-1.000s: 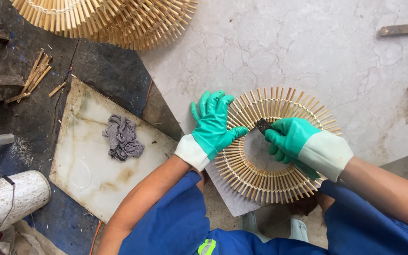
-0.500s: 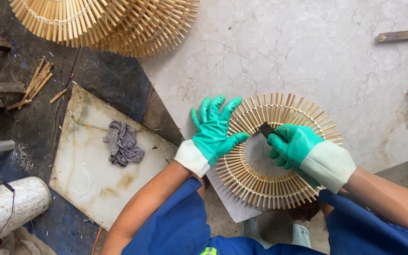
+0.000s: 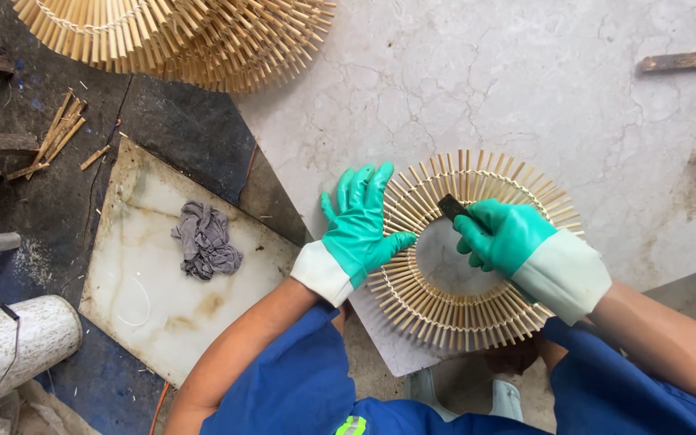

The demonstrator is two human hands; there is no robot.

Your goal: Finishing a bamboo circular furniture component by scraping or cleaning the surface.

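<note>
Resting flat on the bamboo ring (image 3: 465, 250), the left hand (image 3: 360, 229) is being kept with its fingers (image 3: 362, 187) spread apart and extended; nothing is being gripped, the ring's left rim is only being pressed down under the palm. The right hand (image 3: 503, 235) is being held over the ring's upper inner edge, its fingers curled together and clamped on a small dark tool (image 3: 450, 207), whose tip is being set against the slats near the central opening. Both hands are being covered by green gloves with pale cuffs.

The ring, made of radial bamboo slats bound with cord, is being supported on a pale marble slab (image 3: 461, 97) serving as the bench, directly in front of the person's blue-sleeved arms. Part of the ring's lower right arc is being hidden by the right wrist.

Noted around: a stack of similar slat rings (image 3: 179, 36) at the top left edge; a grey rag (image 3: 205, 239) lying on a stained square tile (image 3: 155, 306) well apart to the left; loose bamboo sticks (image 3: 54, 137) on dark ground; a white pipe (image 3: 18, 342) at lower left; a wooden strip (image 3: 686, 60) at upper right.
</note>
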